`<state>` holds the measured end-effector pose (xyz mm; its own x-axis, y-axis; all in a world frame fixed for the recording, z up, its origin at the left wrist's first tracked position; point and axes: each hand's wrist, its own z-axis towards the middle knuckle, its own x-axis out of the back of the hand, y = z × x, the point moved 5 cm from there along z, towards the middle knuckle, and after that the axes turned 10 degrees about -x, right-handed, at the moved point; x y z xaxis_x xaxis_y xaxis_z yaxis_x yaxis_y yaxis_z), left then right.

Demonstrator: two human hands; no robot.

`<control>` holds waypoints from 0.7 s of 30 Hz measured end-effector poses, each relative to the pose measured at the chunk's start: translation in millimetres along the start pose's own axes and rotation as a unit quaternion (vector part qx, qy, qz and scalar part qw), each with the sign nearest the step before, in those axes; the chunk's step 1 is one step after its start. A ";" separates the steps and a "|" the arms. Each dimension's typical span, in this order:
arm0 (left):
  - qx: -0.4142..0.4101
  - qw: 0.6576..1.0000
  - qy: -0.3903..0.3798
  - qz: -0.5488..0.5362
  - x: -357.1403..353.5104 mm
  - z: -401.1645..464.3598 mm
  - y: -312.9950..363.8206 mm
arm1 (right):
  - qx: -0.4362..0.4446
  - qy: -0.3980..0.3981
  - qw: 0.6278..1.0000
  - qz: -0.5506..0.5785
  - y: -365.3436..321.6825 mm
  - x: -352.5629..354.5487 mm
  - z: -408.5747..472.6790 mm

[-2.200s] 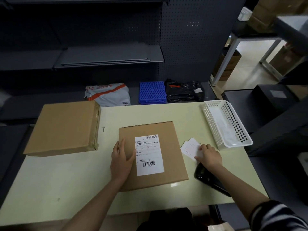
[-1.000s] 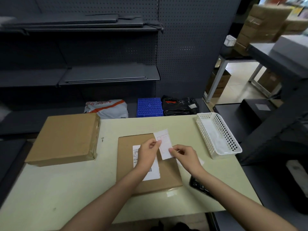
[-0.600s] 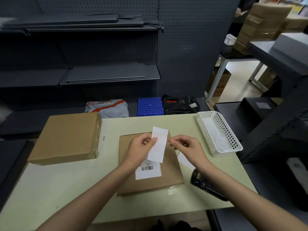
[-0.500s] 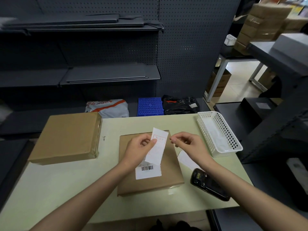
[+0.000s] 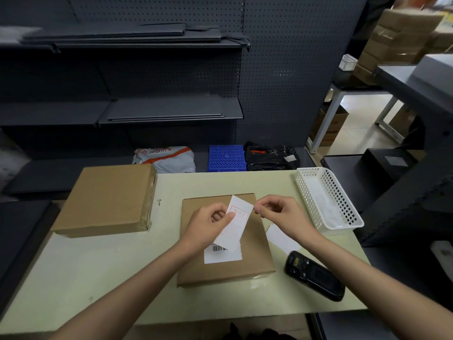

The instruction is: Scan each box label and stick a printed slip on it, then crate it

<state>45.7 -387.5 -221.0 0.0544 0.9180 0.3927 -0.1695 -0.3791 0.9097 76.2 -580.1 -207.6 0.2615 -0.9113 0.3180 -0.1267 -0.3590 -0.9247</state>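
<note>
A flat cardboard box (image 5: 247, 268) lies in the middle of the pale table (image 5: 98, 271), its white barcode label (image 5: 221, 255) facing up. Above the box my left hand (image 5: 208, 225) pinches a white printed slip (image 5: 234, 223) with red print, held upright and tilted. My right hand (image 5: 282, 213) pinches the slip's upper right corner with fingertips. A black handheld scanner (image 5: 315, 276) lies on the table to the right of the box. More white slips (image 5: 280, 239) lie on the table under my right wrist.
A second, larger cardboard box (image 5: 105, 200) sits at the table's left rear. A white perforated basket (image 5: 328, 197) stands at the right edge. Behind the table are a blue crate (image 5: 226, 158), a white mailer bag (image 5: 166, 158), a black bag (image 5: 272, 158) and dark shelving.
My right hand took a slip from the pile beside the box and both hands raised it over the box. My left hand left the box top. The scanner lies uncovered.
</note>
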 end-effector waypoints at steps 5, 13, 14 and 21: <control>0.005 1.000 -0.006 0.014 -1.9 -0.4 -2.1 | 0.008 0.001 1.000 -0.011 0.8 -0.5 -0.7; -0.033 0.986 0.089 0.137 2.2 1.3 6.7 | 0.006 0.043 0.999 -0.022 7.2 -12.5 -4.4; -0.050 0.986 0.084 0.136 -2.3 -0.3 11.3 | 0.004 0.048 0.999 -0.022 9.5 -15.2 -5.0; -0.053 0.995 0.035 0.074 -25.4 -8.1 21.1 | 0.030 0.062 0.996 -0.051 18.7 -27.6 -11.1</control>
<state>32.8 -417.9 -212.9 -0.0464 0.8602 0.5079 -0.2734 -0.5000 0.8218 56.0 -563.9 -231.4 0.1496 -0.8900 0.4308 -0.0481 -0.4417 -0.8959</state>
